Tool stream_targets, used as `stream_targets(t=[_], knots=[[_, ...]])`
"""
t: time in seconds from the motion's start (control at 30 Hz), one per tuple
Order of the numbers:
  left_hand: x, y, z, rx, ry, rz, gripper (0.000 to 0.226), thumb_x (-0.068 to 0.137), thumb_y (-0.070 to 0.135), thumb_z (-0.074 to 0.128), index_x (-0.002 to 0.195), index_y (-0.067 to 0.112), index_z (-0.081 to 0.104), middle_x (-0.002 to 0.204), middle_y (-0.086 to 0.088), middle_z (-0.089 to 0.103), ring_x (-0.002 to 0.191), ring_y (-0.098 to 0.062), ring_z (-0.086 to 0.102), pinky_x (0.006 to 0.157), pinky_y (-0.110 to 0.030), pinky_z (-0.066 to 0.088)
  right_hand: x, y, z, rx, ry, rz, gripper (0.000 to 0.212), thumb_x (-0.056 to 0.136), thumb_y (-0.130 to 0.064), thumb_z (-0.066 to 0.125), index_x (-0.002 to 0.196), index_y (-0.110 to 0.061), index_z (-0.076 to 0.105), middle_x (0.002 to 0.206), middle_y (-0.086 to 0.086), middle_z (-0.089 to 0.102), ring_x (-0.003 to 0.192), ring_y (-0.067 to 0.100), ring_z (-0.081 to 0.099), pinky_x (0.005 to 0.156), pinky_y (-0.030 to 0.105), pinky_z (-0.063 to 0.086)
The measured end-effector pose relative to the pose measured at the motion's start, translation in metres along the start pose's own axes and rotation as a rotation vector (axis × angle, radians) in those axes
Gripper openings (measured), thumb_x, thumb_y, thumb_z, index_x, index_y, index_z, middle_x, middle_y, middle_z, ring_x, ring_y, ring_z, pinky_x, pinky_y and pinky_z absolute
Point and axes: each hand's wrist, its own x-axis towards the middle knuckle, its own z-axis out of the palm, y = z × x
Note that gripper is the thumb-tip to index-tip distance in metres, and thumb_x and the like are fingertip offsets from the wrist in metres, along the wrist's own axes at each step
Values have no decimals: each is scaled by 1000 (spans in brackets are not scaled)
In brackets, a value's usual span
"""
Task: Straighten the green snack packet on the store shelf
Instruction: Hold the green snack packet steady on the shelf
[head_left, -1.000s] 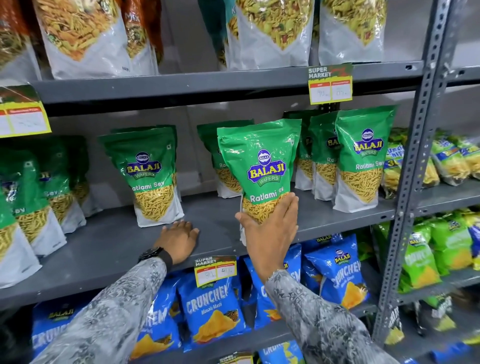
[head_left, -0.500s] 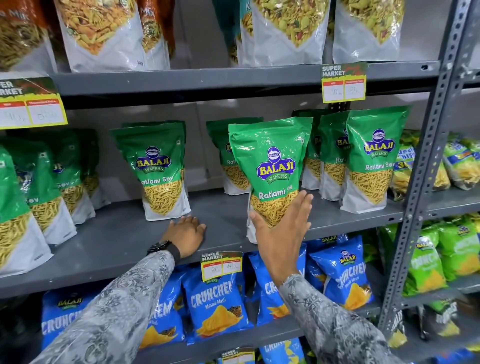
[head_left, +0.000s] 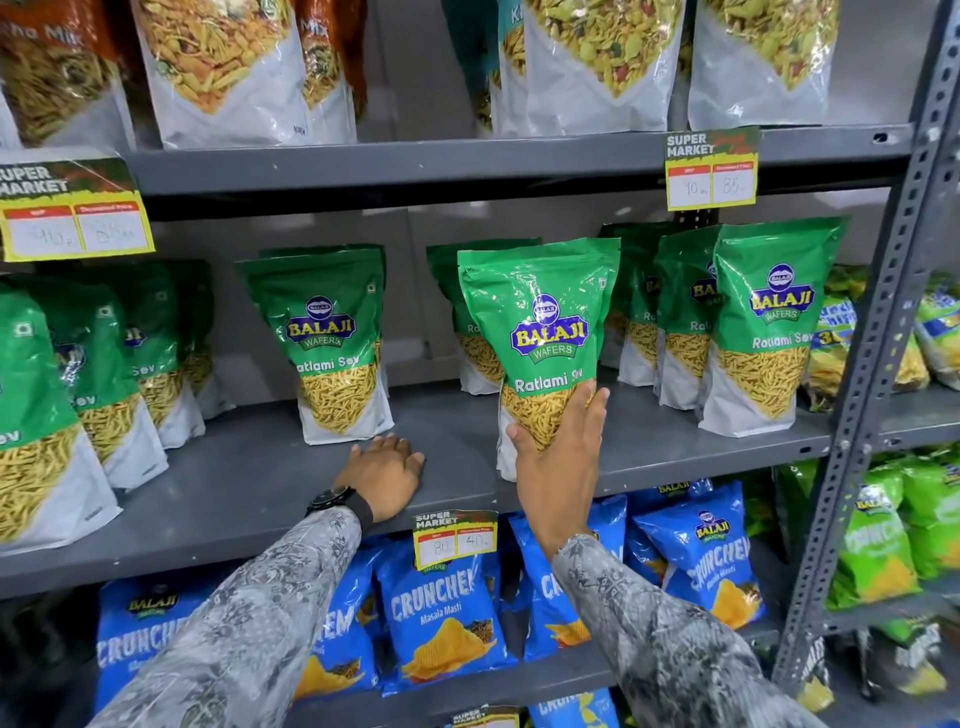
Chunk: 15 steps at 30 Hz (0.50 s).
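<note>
A green Balaji Ratlami Sev packet (head_left: 540, 322) stands near the front of the grey middle shelf (head_left: 457, 447), its top leaning a little to the left. My right hand (head_left: 558, 457) grips the packet's lower front, thumb on the left side and fingers up along the right. My left hand (head_left: 384, 475) rests palm down on the shelf to the left of it, fingers curled, holding nothing. A black watch sits on that wrist.
More green packets stand left (head_left: 332, 343), behind, and right (head_left: 763, 327) of the held one. Blue Crunchex bags (head_left: 447, 618) fill the shelf below, mix bags the shelf above. A price tag (head_left: 454, 538) hangs on the shelf edge. A grey upright post (head_left: 878, 364) stands at right.
The view has shifted slightly. My right hand has stayed on the packet's lower front, and the packet has turned slightly more upright. My left hand has stayed on the shelf.
</note>
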Motion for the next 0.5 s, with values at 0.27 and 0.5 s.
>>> stream_targets(t=[0.27,0.5], knots=[[4,-4,4,-1,7,10,54,104,42,20,137,10,49,160,-14,37,152,-28,30,124,-53,20,4,2,7,14,14,-4,104,92,-37,74,165,-18,2,174,11,1,160,32,10,125,55,25],[4,-4,4,-4,-2,5,56,104,43,20,140,10,48,162,-14,35,153,-27,28,124,-53,19,4,4,8,0,22,-13,104,92,-37,75,165,-19,2,174,10,2,160,32,11,124,54,27]])
